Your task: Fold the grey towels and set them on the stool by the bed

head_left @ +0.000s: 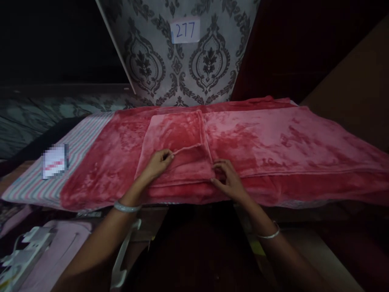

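A red plush blanket (273, 138) lies spread over a raised surface, with a smaller folded section (178, 138) on top near the middle. My left hand (158, 164) pinches the hem of that folded section between thumb and fingers. My right hand (227, 178) is closed on the blanket's fold at the section's lower right corner. Both wrists wear a silver bangle.
A striped sheet (82, 142) shows under the blanket at the left, with a blurred label (54, 161) on it. A patterned grey panel bearing a paper tag "277" (184, 30) stands behind. White plastic items (24, 251) lie at the lower left.
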`<state>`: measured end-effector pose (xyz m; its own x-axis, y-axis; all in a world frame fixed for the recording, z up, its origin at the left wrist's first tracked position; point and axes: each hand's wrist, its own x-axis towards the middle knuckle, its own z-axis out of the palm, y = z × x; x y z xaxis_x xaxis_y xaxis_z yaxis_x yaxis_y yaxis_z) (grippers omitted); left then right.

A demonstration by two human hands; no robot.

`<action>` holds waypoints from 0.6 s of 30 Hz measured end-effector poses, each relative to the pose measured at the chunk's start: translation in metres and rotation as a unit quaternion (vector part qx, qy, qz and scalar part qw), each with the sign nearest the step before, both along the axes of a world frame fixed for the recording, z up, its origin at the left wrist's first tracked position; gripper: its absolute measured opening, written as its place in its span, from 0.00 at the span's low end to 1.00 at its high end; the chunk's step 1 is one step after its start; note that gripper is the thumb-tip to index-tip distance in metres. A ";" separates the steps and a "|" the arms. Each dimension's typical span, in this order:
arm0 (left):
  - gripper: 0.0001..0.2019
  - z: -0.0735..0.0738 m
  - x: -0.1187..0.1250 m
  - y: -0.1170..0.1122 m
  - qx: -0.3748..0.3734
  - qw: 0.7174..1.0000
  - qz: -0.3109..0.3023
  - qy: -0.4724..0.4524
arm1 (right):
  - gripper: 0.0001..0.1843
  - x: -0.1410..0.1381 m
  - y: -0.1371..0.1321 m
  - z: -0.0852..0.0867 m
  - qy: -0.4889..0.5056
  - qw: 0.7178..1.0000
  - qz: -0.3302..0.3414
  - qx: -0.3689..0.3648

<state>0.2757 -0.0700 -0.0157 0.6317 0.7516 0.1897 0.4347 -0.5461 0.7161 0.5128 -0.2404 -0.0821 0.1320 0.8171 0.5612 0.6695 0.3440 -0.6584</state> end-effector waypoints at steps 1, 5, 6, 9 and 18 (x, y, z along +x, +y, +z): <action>0.12 0.000 0.000 0.001 -0.010 1.000 -0.008 -0.003 | 0.16 0.000 0.000 0.001 -0.019 1.000 0.004 -0.003; 0.13 0.000 -0.002 0.000 -0.003 1.000 -0.024 0.008 | 0.18 -0.001 0.001 0.006 -0.074 0.997 0.016 -0.024; 0.13 0.001 -0.003 -0.002 0.006 0.999 -0.030 0.012 | 0.17 0.000 0.001 0.008 -0.082 0.996 0.021 -0.026; 0.10 0.002 -0.006 -0.009 0.055 0.995 -0.084 0.012 | 0.13 0.002 0.002 0.013 -0.090 0.995 0.040 -0.028; 0.08 -0.013 -0.006 -0.036 0.235 0.961 -0.135 0.059 | 0.19 0.000 0.011 0.018 -0.064 0.997 -0.033 0.006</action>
<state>0.2694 -0.1059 -0.0286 0.8294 0.4071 0.3826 0.2959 -0.9010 0.3173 0.5132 -0.2293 -0.0638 0.1123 0.8022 0.5864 0.7695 0.3032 -0.5621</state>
